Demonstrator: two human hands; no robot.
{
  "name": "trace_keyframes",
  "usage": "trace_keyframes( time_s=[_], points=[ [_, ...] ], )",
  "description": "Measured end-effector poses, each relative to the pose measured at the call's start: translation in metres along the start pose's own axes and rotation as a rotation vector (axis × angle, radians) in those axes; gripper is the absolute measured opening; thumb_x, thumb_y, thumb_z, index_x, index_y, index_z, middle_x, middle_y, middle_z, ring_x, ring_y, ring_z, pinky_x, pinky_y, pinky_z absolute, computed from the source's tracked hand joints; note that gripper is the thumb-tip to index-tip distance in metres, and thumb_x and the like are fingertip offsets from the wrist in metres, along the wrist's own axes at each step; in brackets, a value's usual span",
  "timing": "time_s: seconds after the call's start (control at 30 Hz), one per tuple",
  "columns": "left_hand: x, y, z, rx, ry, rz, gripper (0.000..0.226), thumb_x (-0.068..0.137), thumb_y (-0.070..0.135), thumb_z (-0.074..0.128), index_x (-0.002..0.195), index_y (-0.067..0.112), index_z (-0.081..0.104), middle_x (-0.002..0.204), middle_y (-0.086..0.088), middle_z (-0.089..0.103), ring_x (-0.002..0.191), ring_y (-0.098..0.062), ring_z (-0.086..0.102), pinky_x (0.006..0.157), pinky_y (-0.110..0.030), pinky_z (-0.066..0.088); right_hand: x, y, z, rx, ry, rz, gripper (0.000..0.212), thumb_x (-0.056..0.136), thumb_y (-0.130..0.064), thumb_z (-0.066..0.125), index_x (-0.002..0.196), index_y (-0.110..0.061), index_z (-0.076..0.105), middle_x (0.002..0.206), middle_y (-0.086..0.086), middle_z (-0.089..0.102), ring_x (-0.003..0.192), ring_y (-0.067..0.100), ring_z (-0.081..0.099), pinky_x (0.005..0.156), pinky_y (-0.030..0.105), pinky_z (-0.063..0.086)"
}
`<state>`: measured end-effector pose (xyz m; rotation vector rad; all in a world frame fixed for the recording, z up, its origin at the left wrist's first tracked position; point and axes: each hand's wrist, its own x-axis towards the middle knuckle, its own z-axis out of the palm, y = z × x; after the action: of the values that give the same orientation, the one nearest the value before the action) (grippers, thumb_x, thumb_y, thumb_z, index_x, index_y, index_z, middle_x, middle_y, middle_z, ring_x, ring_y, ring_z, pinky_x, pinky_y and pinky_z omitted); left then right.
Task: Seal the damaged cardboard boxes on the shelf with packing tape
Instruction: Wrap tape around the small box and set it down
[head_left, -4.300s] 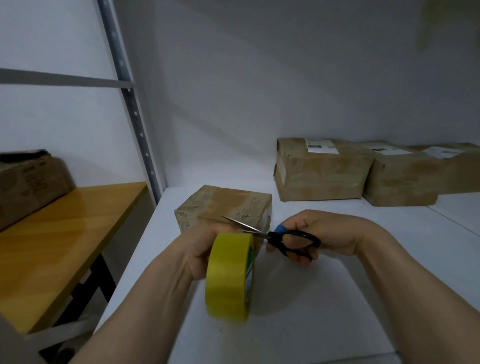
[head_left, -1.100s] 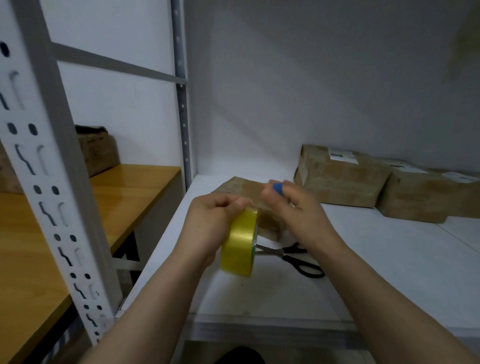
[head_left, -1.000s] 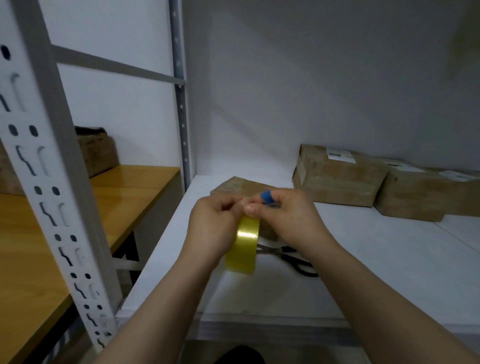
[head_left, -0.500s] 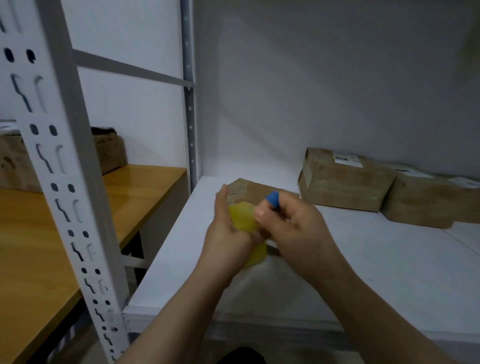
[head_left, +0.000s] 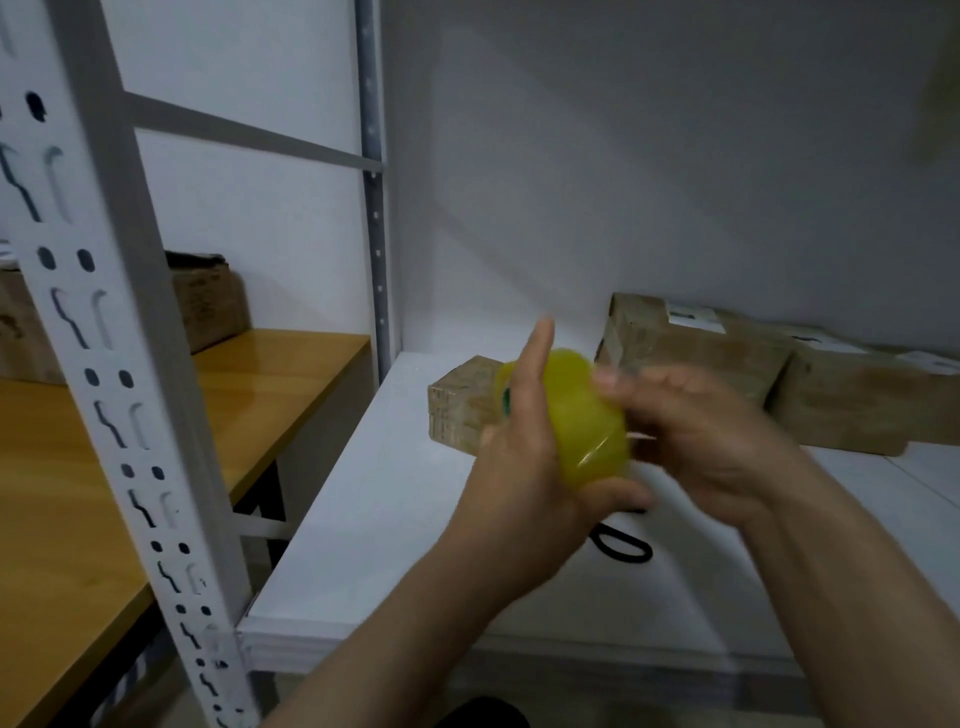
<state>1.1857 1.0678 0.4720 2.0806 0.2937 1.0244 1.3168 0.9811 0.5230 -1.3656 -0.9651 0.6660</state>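
1. Yellow packing tape roll (head_left: 582, 421) is held above the white shelf (head_left: 395, 519), in front of a small cardboard box (head_left: 460, 415).
2. Left hand (head_left: 524, 467) grips the roll, one finger pointing straight up.
3. Right hand (head_left: 711, 447) is blurred against the roll's right side; whether it pinches tape cannot be told.
4. Black scissors (head_left: 623, 545) lie on the shelf beneath the hands.
5. Larger cardboard boxes (head_left: 691, 353) sit at the back right.

One wide-angle head view looks forward and down from just outside the shelf (head_left: 395, 519), whose front edge runs low in frame. The left hand (head_left: 519, 467) and right hand (head_left: 711, 441) sit close, at centre, the tape roll (head_left: 582, 421) between them. A perforated upright (head_left: 104, 338) looms nearest at 9 o'clock; cardboard boxes (head_left: 701, 358) lie farther off toward 3 o'clock.
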Motion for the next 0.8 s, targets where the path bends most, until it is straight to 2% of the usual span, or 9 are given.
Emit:
trace_keyframes(
  time_s=[0.1,0.13,0.2,0.3,0.4,0.5,0.6,0.67,0.8],
  points=[
    [0.023,-0.007,-0.024,-0.135,-0.042,-0.106,0.11,0.074,0.044,0.085,0.148,0.063,0.005,0.109,0.004,0.063,0.101,-0.009,0.066,0.09,-0.029,0.057,-0.001,-0.029,-0.028,-0.072,0.255,-0.1,0.031,0.089,-0.03,0.066,0.097,-0.001,0.072,0.075,0.015,0.065,0.07,0.025,0.06,0.057,0.028,0.053],
    [0.033,-0.018,-0.032,-0.095,0.015,-0.13,0.088,0.086,0.041,0.075,0.151,0.054,0.017,0.111,0.003,0.062,0.103,-0.009,0.065,0.093,-0.031,0.056,-0.002,-0.036,-0.039,-0.14,0.292,-0.11,0.024,0.089,-0.029,0.067,0.086,-0.006,0.071,0.065,0.007,0.064,0.062,0.021,0.06,0.05,0.024,0.05],
    [0.057,-0.054,-0.045,0.146,0.092,-0.211,0.06,0.098,0.027,0.06,0.15,0.042,0.033,0.137,0.005,0.051,0.129,-0.014,0.049,0.111,-0.042,0.043,0.0,-0.036,-0.058,-0.415,0.328,-0.067,0.037,0.085,-0.035,0.075,0.07,-0.005,0.059,0.053,0.001,0.057,0.05,0.018,0.055,0.046,0.024,0.045],
    [0.081,-0.095,-0.057,0.214,0.02,-0.421,0.067,0.096,0.014,0.054,0.154,0.038,0.032,0.163,0.002,0.024,0.149,-0.026,0.024,0.122,-0.052,0.024,0.014,-0.006,-0.072,-1.129,0.363,0.069,0.047,0.088,-0.041,0.07,0.065,-0.005,0.05,0.059,0.007,0.048,0.055,0.022,0.045,0.053,0.032,0.03],
    [0.081,-0.109,-0.057,0.132,-0.103,-0.515,0.066,0.097,0.018,0.056,0.156,0.028,0.03,0.149,-0.005,0.046,0.13,-0.025,0.048,0.111,-0.042,0.039,0.021,0.03,-0.076,-1.401,0.324,0.231,0.048,0.093,-0.043,0.063,0.062,-0.012,0.046,0.06,0.002,0.049,0.058,0.021,0.049,0.052,0.031,0.029],
    [0.076,-0.11,-0.054,0.194,-0.17,-0.499,0.079,0.091,0.024,0.073,0.155,0.028,0.028,0.123,0.001,0.059,0.109,-0.018,0.059,0.094,-0.037,0.049,0.025,0.043,-0.063,-1.492,0.285,0.185,0.049,0.092,-0.066,0.055,0.084,-0.019,0.063,0.089,-0.002,0.064,0.082,0.02,0.06,0.062,0.031,0.044],
    [0.085,-0.108,-0.055,0.285,-0.228,-0.398,0.112,0.075,0.035,0.089,0.158,0.041,0.014,0.16,0.0,0.024,0.143,-0.026,0.032,0.116,-0.047,0.033,0.047,0.052,-0.046,-1.194,0.05,0.005,0.065,0.091,-0.062,0.059,0.144,-0.024,0.051,0.144,-0.005,0.05,0.133,0.021,0.048,0.099,0.032,0.042],
    [0.094,-0.114,-0.056,0.192,-0.341,-0.352,0.124,0.068,0.04,0.092,0.157,0.05,0.007,0.165,0.011,0.009,0.152,-0.023,0.016,0.122,-0.046,0.022,0.061,0.064,-0.042,-1.073,-0.059,0.021,0.063,0.094,-0.05,0.062,0.151,-0.028,0.045,0.151,-0.004,0.048,0.135,0.018,0.046,0.098,0.024,0.035],
    [0.091,-0.131,-0.052,-0.022,-0.427,-0.4,0.108,0.056,0.038,0.095,0.146,0.051,0.036,0.149,0.013,0.032,0.137,-0.023,0.042,0.112,-0.045,0.045,0.069,0.067,-0.056,-1.019,-0.074,0.043,0.066,0.089,-0.04,0.073,0.149,-0.035,0.046,0.15,-0.011,0.049,0.136,0.01,0.043,0.099,0.018,0.031]
  ],
)
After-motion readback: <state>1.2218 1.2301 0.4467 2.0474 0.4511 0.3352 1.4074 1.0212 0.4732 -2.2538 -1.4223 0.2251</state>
